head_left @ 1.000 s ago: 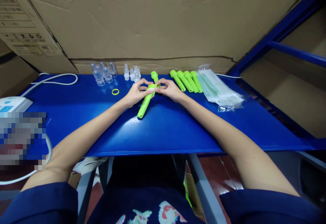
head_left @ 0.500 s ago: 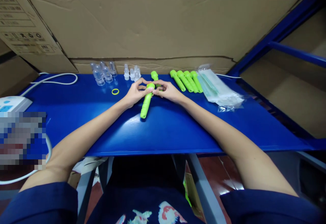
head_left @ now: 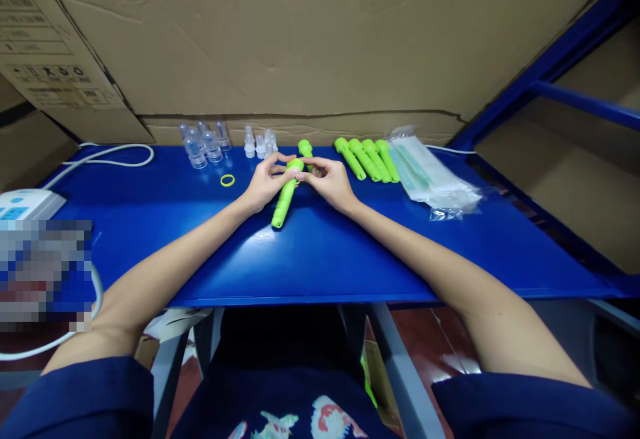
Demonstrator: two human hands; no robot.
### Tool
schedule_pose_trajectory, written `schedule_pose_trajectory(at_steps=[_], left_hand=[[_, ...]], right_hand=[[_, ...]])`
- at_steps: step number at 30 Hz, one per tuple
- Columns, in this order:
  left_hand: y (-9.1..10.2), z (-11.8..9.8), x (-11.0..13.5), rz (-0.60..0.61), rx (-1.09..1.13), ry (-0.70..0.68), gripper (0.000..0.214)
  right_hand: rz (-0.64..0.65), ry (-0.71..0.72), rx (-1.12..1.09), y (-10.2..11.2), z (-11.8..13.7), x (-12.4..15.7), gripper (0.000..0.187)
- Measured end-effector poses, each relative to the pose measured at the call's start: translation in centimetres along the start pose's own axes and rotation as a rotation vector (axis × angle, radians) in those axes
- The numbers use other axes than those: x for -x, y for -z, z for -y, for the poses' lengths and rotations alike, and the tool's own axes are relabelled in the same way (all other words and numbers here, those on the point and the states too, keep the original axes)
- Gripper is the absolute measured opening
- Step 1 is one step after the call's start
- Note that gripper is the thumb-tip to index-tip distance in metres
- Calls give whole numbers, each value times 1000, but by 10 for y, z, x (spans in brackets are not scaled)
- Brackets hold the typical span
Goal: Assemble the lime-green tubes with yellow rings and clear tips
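Note:
Between my two hands is a lime-green flashlight-shaped body (head_left: 283,204), its ribbed handle slanting toward me and its wide head at the fingertips. My left hand (head_left: 267,180) pinches the head from the left, finger over the top and thumb on the near side. From the right, the fingers of my right hand (head_left: 327,180) are closed on the same head. Whether a small part sits under the fingertips is hidden. Just behind my hands lies another green flashlight-shaped body (head_left: 305,148), partly covered by them. A yellow ring (head_left: 227,180) rests on the table left of my left hand.
Clear plastic cups (head_left: 194,148) and small frosted tapered pieces (head_left: 249,142) stand at the back left. Several green flashlight-shaped bodies (head_left: 370,159) lie beside a plastic-wrapped packet (head_left: 435,172) on the blue table (head_left: 325,259). A white power strip (head_left: 30,204) and cable are at left.
The handle end of the green body has swung slightly left and up. My right hand has shifted slightly at the head; both hands keep their grip.

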State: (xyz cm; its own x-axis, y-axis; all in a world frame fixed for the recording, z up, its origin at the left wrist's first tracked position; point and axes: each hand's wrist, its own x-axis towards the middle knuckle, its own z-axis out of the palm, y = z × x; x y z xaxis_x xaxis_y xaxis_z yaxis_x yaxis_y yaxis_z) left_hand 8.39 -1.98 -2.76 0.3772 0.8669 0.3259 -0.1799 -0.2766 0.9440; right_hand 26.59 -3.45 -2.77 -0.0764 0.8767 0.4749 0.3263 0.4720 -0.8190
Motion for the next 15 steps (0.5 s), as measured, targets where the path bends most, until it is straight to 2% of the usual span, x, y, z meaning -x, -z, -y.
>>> schedule_pose_trajectory(at_steps=[6, 15], left_hand=[[-4, -7, 4, 24, -2, 0, 58], [-15, -4, 10, -46, -34, -25, 52]], right_hand=[[-31, 46, 55, -1, 2, -1, 49], [-27, 42, 8, -2, 6, -2, 53]])
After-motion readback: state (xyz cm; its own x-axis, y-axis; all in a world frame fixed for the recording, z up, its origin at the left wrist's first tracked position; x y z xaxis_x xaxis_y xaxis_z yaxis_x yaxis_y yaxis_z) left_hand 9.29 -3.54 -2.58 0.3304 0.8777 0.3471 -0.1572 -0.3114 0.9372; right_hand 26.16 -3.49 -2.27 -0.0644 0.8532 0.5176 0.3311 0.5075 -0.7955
